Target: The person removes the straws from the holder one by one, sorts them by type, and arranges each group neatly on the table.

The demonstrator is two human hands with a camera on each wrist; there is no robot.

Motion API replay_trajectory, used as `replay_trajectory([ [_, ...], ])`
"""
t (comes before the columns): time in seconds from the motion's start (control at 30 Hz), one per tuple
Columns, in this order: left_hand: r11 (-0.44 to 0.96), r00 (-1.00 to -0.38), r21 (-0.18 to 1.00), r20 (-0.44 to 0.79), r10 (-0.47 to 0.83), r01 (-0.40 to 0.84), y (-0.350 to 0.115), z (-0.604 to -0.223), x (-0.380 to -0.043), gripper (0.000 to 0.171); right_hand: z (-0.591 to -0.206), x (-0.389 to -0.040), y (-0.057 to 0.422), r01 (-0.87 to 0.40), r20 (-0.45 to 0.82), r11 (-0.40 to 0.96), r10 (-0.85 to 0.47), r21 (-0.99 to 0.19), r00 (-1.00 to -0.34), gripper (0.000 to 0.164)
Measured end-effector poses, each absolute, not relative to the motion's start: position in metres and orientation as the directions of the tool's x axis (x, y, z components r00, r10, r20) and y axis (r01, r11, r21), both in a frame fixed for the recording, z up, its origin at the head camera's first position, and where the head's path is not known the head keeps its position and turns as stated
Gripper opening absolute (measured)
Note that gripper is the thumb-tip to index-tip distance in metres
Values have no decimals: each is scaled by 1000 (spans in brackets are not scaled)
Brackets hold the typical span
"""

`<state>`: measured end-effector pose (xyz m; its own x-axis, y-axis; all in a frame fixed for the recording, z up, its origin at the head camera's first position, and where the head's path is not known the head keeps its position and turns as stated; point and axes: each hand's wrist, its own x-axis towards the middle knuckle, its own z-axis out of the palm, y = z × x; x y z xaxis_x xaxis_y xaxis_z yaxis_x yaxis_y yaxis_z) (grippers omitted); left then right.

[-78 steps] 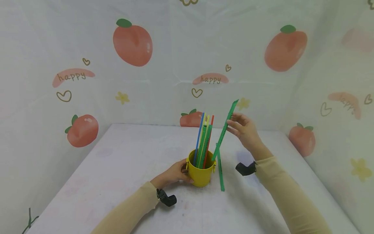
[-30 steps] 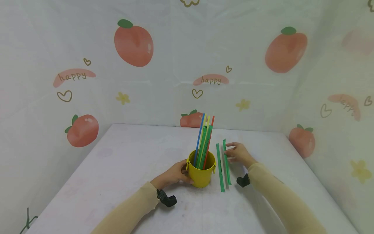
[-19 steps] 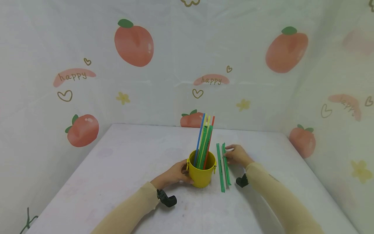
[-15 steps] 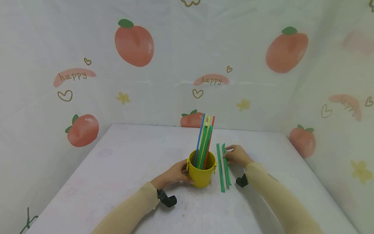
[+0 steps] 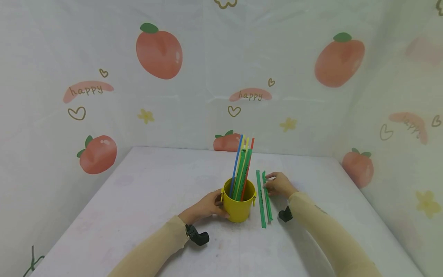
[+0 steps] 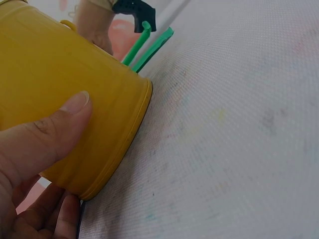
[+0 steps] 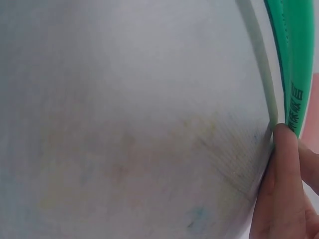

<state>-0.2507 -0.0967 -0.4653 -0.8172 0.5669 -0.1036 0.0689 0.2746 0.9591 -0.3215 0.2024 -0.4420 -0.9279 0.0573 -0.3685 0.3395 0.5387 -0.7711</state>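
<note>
My left hand (image 5: 205, 207) grips the side of a small yellow bucket (image 5: 238, 212), its thumb lying across the wall (image 6: 107, 119) in the left wrist view. Upright in the bucket lean several straws: a blue one (image 5: 236, 165), a red one (image 5: 251, 148), yellow ones and green paper-wrapped ones (image 5: 246, 171). To the bucket's right my right hand (image 5: 281, 185) pinches a green paper-wrapped straw (image 5: 268, 204) near its far end, low at the table. A second green wrapped straw (image 5: 261, 202) lies between it and the bucket, roughly parallel. Printed characters show on the held wrapper (image 7: 300, 55).
The white table (image 5: 166, 173) is backed by a white curtain (image 5: 207, 57) with fruit prints. A dark green cord-like thing (image 5: 33, 261) shows at the lower left edge. Each wrist wears a black camera (image 5: 198, 235).
My right hand has lowered the green wrapped straw from upright at the bucket's rim to the table beside the other one, then shifted it slightly left. My left hand has stayed on the bucket.
</note>
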Motion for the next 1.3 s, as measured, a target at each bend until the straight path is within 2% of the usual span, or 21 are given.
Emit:
replay_trajectory([
  [0.37,267,-811,960,-87,578,87,-98,-465,-251,86,-442,-320,200,313,-346,551,46,-774,-937,51],
  [1.3,246,-809,966,-82,582,79,-98,-465,-251,84,-444,-316,199,353,-368,511,77,-784,-927,51],
])
